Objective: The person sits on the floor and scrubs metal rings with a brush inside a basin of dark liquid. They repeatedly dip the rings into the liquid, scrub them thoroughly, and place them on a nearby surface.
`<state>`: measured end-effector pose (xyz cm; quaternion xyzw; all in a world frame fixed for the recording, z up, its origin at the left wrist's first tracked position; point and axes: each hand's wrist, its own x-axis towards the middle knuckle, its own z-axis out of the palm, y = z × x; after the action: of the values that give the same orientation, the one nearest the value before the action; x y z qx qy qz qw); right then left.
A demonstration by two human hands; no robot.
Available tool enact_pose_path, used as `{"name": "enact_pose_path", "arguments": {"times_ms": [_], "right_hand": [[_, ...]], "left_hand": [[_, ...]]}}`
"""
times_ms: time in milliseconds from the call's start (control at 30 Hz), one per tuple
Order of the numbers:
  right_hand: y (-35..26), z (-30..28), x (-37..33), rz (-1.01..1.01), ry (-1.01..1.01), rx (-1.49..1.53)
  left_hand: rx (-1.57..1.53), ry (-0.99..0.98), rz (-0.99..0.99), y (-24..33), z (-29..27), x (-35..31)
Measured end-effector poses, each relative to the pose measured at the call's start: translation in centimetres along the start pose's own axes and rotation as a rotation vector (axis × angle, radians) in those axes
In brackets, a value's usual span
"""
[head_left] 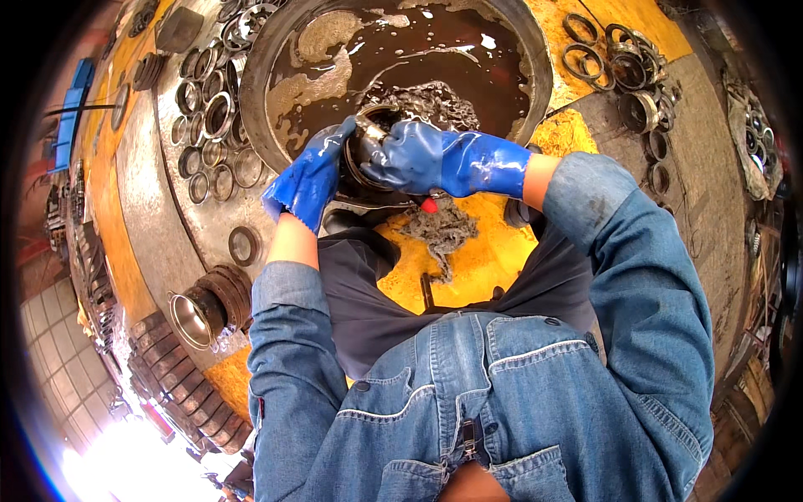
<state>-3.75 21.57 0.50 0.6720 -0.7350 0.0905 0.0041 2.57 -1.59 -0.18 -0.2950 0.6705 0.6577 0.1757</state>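
Both hands wear blue rubber gloves and meet at the near rim of a round metal basin (pixel 251 75) of dark, foamy liquid. The left hand (pixel 311 180) cups a dark metal bearing ring (pixel 365 151) from its left side, fingers wrapped on it; the right hand (pixel 410 157) is closed around the ring's right side, possibly pressing a rag, though grime blurs this. A wad of grey rag (pixel 442 227) lies just below on the yellow worktop (pixel 485 259). Loose rings (pixel 209 125) crowd the basin's left edge, and more rings (pixel 623 63) lie to the right.
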Motion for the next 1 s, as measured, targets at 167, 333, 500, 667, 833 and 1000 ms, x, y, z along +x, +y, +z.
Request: {"name": "enact_pose_path", "arguments": {"times_ms": [167, 333, 500, 667, 833, 1000], "right_hand": [[3.1, 3.9, 0.1, 0.241, 0.333, 0.272], [2.2, -1.3, 1.6, 0.616, -0.388, 0.128], [1.4, -3.7, 0.0, 0.920, -0.519, 0.488], [1.4, -4.6, -4.0, 1.097, -0.040, 1.220], [0.3, -0.3, -2.4, 1.346, 0.767, 2.086], [-1.4, 1.5, 1.9, 1.256, 1.003, 2.494]], "left_hand": [[0.000, -0.011, -0.008, 0.3, 0.2, -0.1], [-0.005, 0.031, -0.037, -0.7, -1.3, -1.1], [-0.016, 0.024, -0.059, -0.4, -0.8, -0.6], [-0.066, 0.033, -0.117, -0.1, -0.3, 0.3], [-0.175, 0.082, -0.217, 0.6, 0.1, 2.1], [-0.013, 0.092, -0.136, -0.5, -0.9, 3.2]]}}
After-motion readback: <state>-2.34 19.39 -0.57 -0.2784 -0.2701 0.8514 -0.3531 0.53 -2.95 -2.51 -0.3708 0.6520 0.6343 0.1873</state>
